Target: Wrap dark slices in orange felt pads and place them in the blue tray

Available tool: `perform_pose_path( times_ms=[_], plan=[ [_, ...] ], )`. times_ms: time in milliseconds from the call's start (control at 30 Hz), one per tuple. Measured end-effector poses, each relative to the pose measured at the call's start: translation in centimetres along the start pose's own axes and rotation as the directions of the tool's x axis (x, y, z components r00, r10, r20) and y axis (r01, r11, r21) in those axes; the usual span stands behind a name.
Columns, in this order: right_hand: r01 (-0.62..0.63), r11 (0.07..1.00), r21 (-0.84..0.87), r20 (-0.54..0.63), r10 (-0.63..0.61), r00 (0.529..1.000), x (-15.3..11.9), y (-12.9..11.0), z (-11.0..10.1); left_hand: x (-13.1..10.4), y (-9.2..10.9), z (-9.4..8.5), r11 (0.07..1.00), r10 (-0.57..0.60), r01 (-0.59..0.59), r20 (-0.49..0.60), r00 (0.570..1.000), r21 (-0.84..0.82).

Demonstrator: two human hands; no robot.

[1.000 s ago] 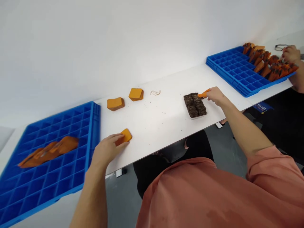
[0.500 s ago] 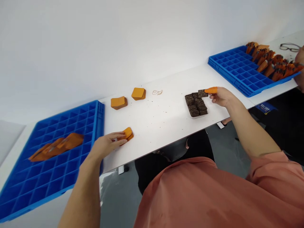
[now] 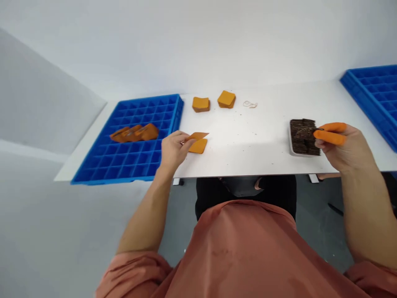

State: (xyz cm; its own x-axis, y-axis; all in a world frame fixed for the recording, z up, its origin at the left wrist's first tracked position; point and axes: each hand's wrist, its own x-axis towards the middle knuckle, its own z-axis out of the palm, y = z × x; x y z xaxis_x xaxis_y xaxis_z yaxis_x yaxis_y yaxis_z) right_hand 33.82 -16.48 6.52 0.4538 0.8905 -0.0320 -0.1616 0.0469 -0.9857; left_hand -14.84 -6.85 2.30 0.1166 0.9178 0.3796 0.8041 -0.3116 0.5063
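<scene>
My left hand point(image 3: 176, 150) pinches a thin orange square sheet point(image 3: 198, 135) between thumb and fingers, lifted and tilted. Just beneath it lie more orange squares point(image 3: 199, 146) on the white table. On the far right, my right hand point(image 3: 344, 145) wears orange finger covers on its thumb and a finger. Their tips are closed on a dark brown flat piece point(image 3: 319, 129), of which only a small edge shows. This hand is at the right side of a small white container point(image 3: 290, 138) packed with upright dark brown thin squares point(image 3: 302, 142).
Two stacks of orange squares point(image 3: 201, 104) point(image 3: 226, 99) and thin rubber bands point(image 3: 249, 104) lie toward the wall. A blue divided tray point(image 3: 127, 161) at left bears several orange folded packets point(image 3: 135, 133). Another blue tray point(image 3: 372, 89) stands at right. Dark crumbs dot the table.
The view has swung left and levelled. My left hand has raised one orange sheet off its pile. My right hand has shifted nearer the container's right side, its dark piece turned nearly edge-on.
</scene>
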Motion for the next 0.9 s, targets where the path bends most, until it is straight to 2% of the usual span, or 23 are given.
perform_pose_path(
  times_ms=[100,167,267,333,400,467,600,700,767,900],
  plan=[
    [0.134,0.989,-0.058,0.089,-0.128,0.988,-2.4,-0.4,3.3,-1.6,2.1,-0.3,0.943,-0.028,0.009,-0.052,0.998,-0.333],
    [0.245,0.967,-0.071,0.219,-0.224,0.95,-4.4,-1.1,5.9,-2.7,3.7,0.0,0.87,-0.03,-0.001,-0.055,0.998,-0.494],
    [0.43,0.901,-0.058,0.432,-0.365,0.825,-7.2,-2.0,10.0,-4.1,5.6,0.7,0.763,-0.014,-0.022,-0.051,0.999,-0.645],
    [0.539,0.839,-0.072,0.526,-0.427,0.735,-8.5,-2.3,12.2,-4.7,6.4,1.3,0.725,0.012,-0.05,-0.06,0.998,-0.687],
    [0.618,0.779,-0.104,0.59,-0.452,0.669,-9.3,-2.3,13.8,-5.1,6.9,1.6,0.712,0.04,-0.085,-0.081,0.996,-0.697],
    [0.666,0.731,-0.146,0.619,-0.458,0.638,-9.6,-2.0,14.7,-5.3,7.3,1.7,0.716,0.061,-0.114,-0.101,0.993,-0.689],
    [0.71,0.667,-0.227,0.62,-0.463,0.633,-9.6,-1.2,15.1,-5.6,7.9,1.5,0.755,0.111,-0.164,-0.123,0.986,-0.635],
    [0.756,0.601,-0.258,0.624,-0.494,0.605,-9.6,-0.8,15.0,-5.7,8.1,1.3,0.78,0.173,-0.231,-0.155,0.973,-0.581],
    [0.8,0.542,-0.259,0.639,-0.525,0.562,-9.8,-0.5,15.0,-5.9,8.2,1.2,0.798,0.225,-0.281,-0.169,0.96,-0.534],
    [0.893,0.389,-0.224,0.659,-0.615,0.433,-10.0,0.3,15.4,-6.2,8.7,1.3,0.804,0.314,-0.372,-0.2,0.928,-0.465]
  ],
)
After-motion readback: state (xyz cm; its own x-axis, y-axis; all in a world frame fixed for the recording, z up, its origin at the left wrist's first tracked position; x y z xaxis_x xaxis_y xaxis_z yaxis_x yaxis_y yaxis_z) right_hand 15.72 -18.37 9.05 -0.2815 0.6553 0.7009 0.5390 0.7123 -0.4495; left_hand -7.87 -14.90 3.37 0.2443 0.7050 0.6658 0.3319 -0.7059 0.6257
